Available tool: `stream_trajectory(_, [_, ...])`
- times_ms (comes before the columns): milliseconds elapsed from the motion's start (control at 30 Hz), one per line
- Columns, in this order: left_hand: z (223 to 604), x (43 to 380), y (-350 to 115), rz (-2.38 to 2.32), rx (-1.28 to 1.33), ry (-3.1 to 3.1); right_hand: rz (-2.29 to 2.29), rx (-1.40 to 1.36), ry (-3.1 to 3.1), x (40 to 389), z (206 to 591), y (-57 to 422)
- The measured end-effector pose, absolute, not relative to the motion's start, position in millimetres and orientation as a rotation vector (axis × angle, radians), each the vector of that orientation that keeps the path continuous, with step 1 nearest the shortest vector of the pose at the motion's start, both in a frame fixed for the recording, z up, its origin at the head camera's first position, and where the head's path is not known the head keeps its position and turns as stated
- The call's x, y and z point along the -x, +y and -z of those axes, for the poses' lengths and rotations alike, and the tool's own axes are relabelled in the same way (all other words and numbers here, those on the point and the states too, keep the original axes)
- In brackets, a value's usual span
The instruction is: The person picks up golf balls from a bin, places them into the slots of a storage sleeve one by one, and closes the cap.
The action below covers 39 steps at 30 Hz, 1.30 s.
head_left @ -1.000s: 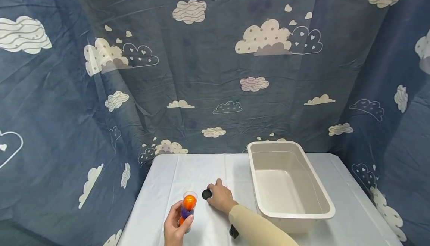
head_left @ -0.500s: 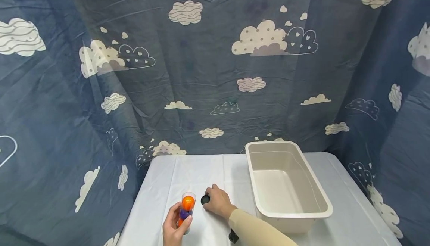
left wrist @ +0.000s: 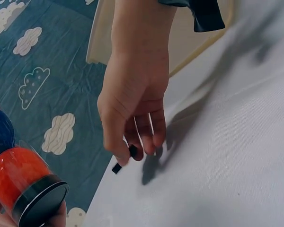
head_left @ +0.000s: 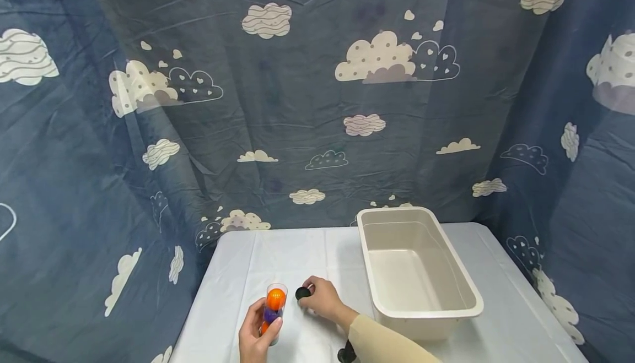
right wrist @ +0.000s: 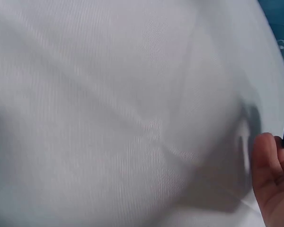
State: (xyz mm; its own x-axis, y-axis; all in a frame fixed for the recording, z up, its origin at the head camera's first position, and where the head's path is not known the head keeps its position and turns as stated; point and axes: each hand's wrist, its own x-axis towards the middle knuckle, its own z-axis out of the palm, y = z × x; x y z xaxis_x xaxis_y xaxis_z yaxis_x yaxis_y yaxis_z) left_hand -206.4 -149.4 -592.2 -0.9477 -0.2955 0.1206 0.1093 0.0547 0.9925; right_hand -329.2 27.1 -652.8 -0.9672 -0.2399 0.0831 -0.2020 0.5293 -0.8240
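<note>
A clear tube (head_left: 276,286) stands upright in my left hand (head_left: 255,334), fingers and thumb wrapped round it. Inside are stacked an orange ball (head_left: 275,299), a purple ball (head_left: 270,315) and another orange ball (head_left: 264,328) below. The left wrist view shows a black cap (left wrist: 43,202) on the tube's lower end. To the right of the tube, my right hand (head_left: 324,300) pinches a round black lid (head_left: 302,293) between thumb and fingers, raised over the table. This lid appears edge-on in the left wrist view; only part of it enters the right wrist view.
A large beige plastic bin (head_left: 377,291) stands on the right side of the table, beside my right forearm. White cloth (head_left: 292,253) covers the table. Dark blue cloud-print curtains (head_left: 297,104) hang behind and at both sides. A black wrist device (head_left: 346,352) sits by the right sleeve.
The head view has turned slightly right, shifting everything left in it. My right hand has come a little nearer with the lid, which stays close to the tube. The left hand keeps its grip.
</note>
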Motion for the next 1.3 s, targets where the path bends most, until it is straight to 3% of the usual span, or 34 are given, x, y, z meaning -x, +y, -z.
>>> stream_trajectory(733, [593, 208, -138, 1.977, -0.078, -2.021, 2.244, 0.154, 2.088, 297, 604, 48])
stream_trajectory(1300, [587, 206, -133, 2.010, -0.054, -2.047, 2.413, 0.398, 1.839, 265, 561, 59])
